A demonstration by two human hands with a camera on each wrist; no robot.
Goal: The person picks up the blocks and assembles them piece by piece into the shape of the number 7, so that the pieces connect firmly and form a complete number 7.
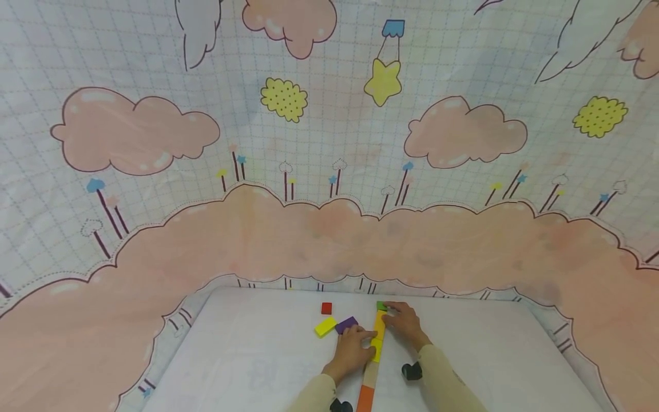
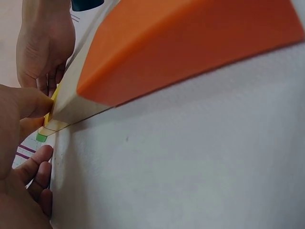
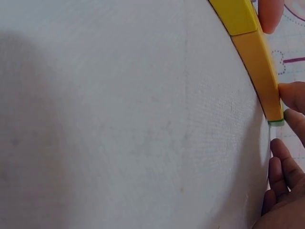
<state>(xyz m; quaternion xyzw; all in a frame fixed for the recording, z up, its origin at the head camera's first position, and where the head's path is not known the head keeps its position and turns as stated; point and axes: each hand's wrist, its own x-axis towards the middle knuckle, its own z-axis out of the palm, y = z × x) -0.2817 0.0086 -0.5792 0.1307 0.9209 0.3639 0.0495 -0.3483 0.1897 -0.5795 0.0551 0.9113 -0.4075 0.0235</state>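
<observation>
Orange block (image 1: 365, 399), beige block (image 1: 370, 375), yellow block (image 1: 377, 350), amber block (image 1: 380, 324) and green block (image 1: 380, 305) form one row on the table (image 1: 231, 343). The right hand (image 1: 405, 321) has its grip spread, fingertips touching the green block and amber block; the left hand (image 1: 350, 350), thumb and forefinger parted, touches the yellow block.

Block row (image 1: 377, 355) on table (image 1: 247, 343); loose blocks (image 1: 325, 327) left of it
</observation>
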